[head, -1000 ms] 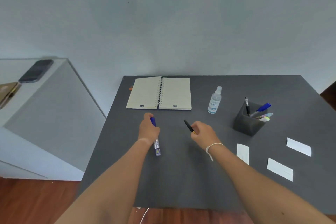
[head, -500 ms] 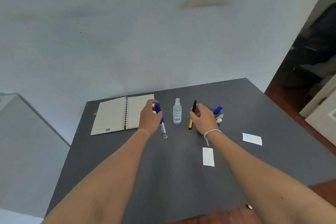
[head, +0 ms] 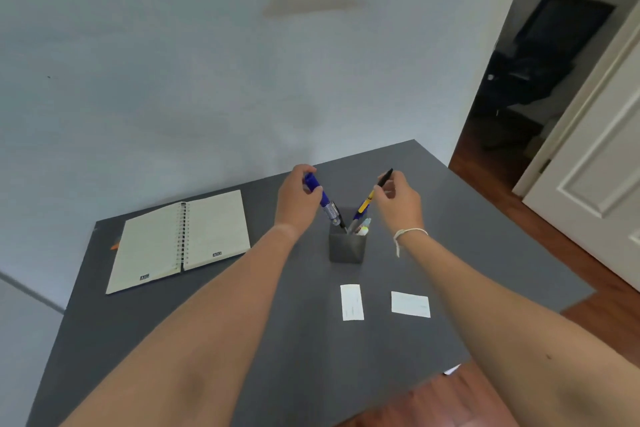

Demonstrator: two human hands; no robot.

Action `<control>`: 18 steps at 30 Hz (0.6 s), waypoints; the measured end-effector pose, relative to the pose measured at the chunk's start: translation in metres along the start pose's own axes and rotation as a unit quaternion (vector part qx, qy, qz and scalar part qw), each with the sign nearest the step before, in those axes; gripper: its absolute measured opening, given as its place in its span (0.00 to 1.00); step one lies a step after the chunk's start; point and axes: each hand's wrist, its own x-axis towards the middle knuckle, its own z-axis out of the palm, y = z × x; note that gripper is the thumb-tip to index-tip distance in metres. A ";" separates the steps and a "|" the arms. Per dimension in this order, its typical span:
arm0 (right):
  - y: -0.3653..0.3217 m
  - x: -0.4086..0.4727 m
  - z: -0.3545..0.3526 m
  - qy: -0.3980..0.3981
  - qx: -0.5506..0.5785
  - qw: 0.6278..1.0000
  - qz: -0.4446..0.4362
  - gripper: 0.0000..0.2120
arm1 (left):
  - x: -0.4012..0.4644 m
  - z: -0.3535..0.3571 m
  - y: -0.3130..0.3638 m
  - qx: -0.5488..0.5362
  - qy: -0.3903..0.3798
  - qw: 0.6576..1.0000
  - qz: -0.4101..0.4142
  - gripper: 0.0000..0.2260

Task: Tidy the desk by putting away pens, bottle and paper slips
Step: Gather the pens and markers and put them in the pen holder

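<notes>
My left hand (head: pixel 298 199) grips a blue pen (head: pixel 323 202) that slants down to the right, its tip at the mouth of the grey pen holder (head: pixel 347 248). My right hand (head: pixel 398 199) grips a black and yellow pen (head: pixel 372 192) that slants down to the left over the same holder. The holder has several other pens in it. Two white paper slips (head: pixel 352 302) (head: pixel 410 304) lie on the grey desk (head: pixel 214 340) in front of the holder. The bottle is hidden from view.
An open spiral notebook (head: pixel 180 241) lies at the desk's back left. The desk's right edge drops to a wooden floor (head: pixel 568 236), with a white door (head: pixel 602 149) and a dark doorway beyond. A wall stands behind the desk.
Both hands have carried their pens to the right and up over the pen holder, with the tips now angled down into it. The view has swung right, and the bottle is no longer seen.
</notes>
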 end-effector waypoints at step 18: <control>0.040 0.009 0.017 -0.102 -0.091 0.991 0.015 0.11 | -0.006 0.032 -0.025 0.098 -0.047 0.993 -0.046 0.14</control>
